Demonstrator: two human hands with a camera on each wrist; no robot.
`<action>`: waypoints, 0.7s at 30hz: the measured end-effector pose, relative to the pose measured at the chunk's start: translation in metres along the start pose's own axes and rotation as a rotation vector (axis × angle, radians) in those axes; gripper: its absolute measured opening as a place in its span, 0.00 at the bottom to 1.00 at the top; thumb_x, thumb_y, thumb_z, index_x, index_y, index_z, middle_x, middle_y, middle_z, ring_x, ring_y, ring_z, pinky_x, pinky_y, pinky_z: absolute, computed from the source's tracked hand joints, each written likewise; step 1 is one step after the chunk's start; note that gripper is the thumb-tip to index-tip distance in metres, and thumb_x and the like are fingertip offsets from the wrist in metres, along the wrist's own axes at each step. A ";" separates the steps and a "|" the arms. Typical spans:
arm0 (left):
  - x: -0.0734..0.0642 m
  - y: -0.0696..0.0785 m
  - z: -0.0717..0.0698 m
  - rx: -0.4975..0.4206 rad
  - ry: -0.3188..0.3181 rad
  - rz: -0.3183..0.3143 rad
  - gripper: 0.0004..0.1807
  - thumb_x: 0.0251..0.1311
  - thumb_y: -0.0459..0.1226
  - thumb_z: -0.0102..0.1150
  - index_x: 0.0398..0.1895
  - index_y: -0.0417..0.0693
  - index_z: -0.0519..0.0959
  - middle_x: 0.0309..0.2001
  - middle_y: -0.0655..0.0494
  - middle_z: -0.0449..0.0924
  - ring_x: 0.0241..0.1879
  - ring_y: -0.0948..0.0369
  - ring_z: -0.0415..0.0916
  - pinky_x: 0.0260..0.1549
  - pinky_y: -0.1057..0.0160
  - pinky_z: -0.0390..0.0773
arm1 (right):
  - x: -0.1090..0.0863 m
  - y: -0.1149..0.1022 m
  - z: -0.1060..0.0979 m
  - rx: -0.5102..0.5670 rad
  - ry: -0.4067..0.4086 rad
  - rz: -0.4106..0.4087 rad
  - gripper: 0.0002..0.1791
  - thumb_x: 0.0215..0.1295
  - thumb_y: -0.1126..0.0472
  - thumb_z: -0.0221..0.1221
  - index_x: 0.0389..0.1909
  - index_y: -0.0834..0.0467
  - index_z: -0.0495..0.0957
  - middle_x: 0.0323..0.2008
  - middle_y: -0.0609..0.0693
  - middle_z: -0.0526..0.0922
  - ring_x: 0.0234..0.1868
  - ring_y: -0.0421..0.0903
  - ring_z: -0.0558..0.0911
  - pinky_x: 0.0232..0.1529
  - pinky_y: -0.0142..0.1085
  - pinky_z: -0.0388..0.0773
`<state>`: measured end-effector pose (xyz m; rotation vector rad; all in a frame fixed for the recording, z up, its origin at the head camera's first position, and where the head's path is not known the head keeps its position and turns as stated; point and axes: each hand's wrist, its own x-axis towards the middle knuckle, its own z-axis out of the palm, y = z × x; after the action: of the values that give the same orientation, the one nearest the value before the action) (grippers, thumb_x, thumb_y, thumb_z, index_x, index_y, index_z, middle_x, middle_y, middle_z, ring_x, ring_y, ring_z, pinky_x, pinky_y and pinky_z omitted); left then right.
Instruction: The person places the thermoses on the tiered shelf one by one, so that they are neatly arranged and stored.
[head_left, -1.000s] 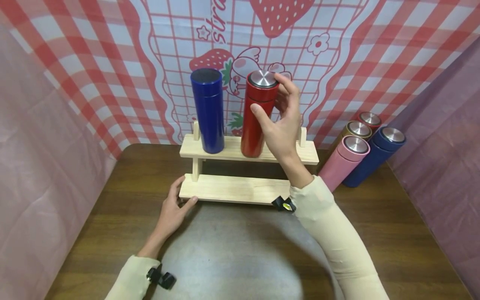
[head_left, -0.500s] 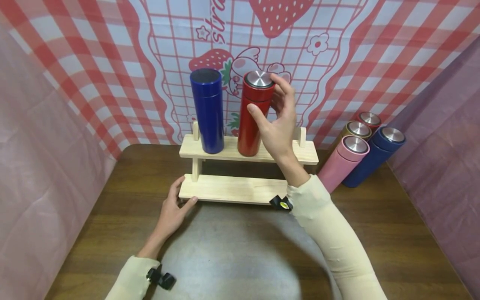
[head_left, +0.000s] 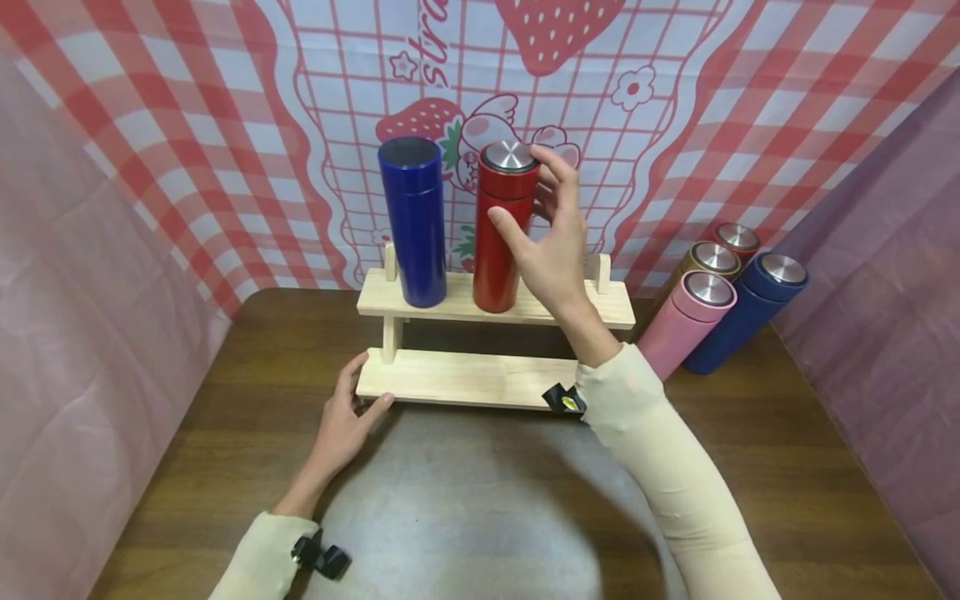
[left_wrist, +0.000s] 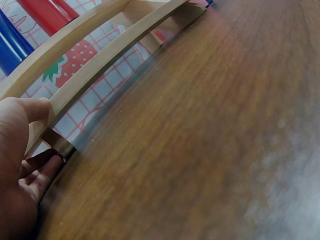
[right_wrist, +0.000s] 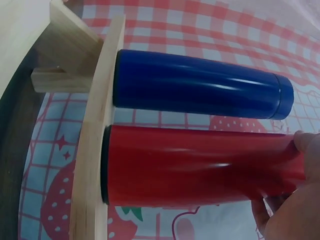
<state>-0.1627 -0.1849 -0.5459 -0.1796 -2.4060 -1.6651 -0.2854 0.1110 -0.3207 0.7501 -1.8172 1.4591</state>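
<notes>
A two-tier wooden rack stands at the back of the table. On its upper shelf a blue thermos stands upright at the left. Beside it is a red thermos with a silver lid, its base at the shelf in the right wrist view. My right hand grips the red thermos near its top, thumb in front and fingers round the right side. With my left hand I hold the left end of the lower shelf, thumb at the front edge, fingers behind.
Right of the rack stand a pink thermos, a dark blue thermos, a gold thermos and another red thermos. A strawberry-print cloth hangs behind the brown wooden table.
My right hand has shifted the red thermos a little to the left along the upper shelf, closer to the blue one. The left hand stays on the rack.
</notes>
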 end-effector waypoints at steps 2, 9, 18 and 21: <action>0.000 0.002 -0.001 0.006 -0.004 -0.007 0.46 0.74 0.44 0.73 0.87 0.46 0.59 0.73 0.28 0.75 0.67 0.39 0.80 0.65 0.43 0.81 | 0.000 0.001 0.000 -0.009 -0.001 -0.005 0.38 0.73 0.61 0.73 0.78 0.62 0.66 0.62 0.60 0.84 0.63 0.48 0.84 0.60 0.38 0.83; 0.000 0.001 -0.001 -0.001 -0.005 -0.008 0.46 0.75 0.46 0.72 0.87 0.46 0.59 0.73 0.29 0.76 0.66 0.39 0.80 0.65 0.43 0.82 | 0.000 0.003 0.001 0.006 0.019 0.006 0.39 0.70 0.64 0.75 0.77 0.60 0.68 0.61 0.57 0.85 0.63 0.46 0.84 0.59 0.38 0.83; 0.000 0.002 0.000 0.000 -0.004 -0.023 0.45 0.74 0.41 0.73 0.87 0.46 0.60 0.72 0.30 0.77 0.64 0.43 0.82 0.62 0.54 0.83 | -0.001 0.003 0.002 -0.010 0.018 0.010 0.40 0.70 0.63 0.75 0.78 0.59 0.68 0.63 0.57 0.85 0.62 0.45 0.84 0.60 0.38 0.84; 0.000 0.008 -0.001 0.000 -0.034 -0.067 0.45 0.75 0.38 0.71 0.88 0.45 0.57 0.76 0.31 0.74 0.69 0.40 0.79 0.67 0.43 0.79 | -0.002 0.003 0.000 -0.023 0.004 -0.015 0.40 0.72 0.62 0.74 0.79 0.60 0.67 0.64 0.60 0.84 0.61 0.47 0.85 0.60 0.38 0.84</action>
<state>-0.1609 -0.1833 -0.5386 -0.1304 -2.4632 -1.7034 -0.2865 0.1115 -0.3239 0.7466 -1.8186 1.4270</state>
